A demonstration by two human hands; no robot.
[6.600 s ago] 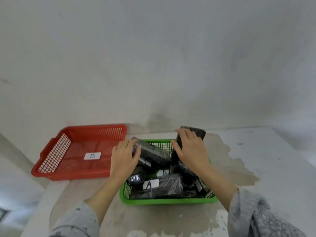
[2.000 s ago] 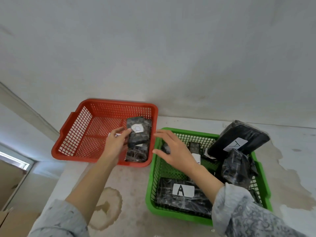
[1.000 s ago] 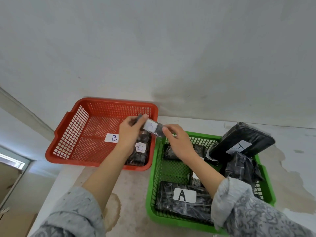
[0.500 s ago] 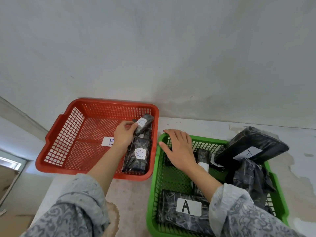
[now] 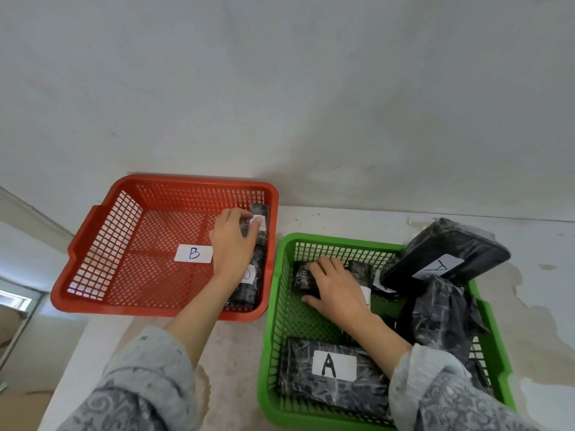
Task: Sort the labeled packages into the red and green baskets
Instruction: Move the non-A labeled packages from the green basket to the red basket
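Stained white tabletop [image 5: 236, 346] against bare wall. Red basket [image 5: 93, 293], tagged B, beside green basket [image 5: 267, 353]. Left hand [image 5: 231, 244] pressing small package [image 5: 260, 223] down at red basket's far right corner, fingers resting on it, grip uncertain. Right hand [image 5: 337, 289] clasped over another small package [image 5: 303, 276] inside green basket. Placement step apparently in hand; next: read label, lift clear of A-labelled package [image 5: 334, 384].

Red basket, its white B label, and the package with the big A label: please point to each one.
red basket [image 5: 93, 241]: head view, on its left mesh wall.
B label [image 5: 193, 253]: head view, on the letter.
A package [image 5: 334, 365]: head view, on its white label.
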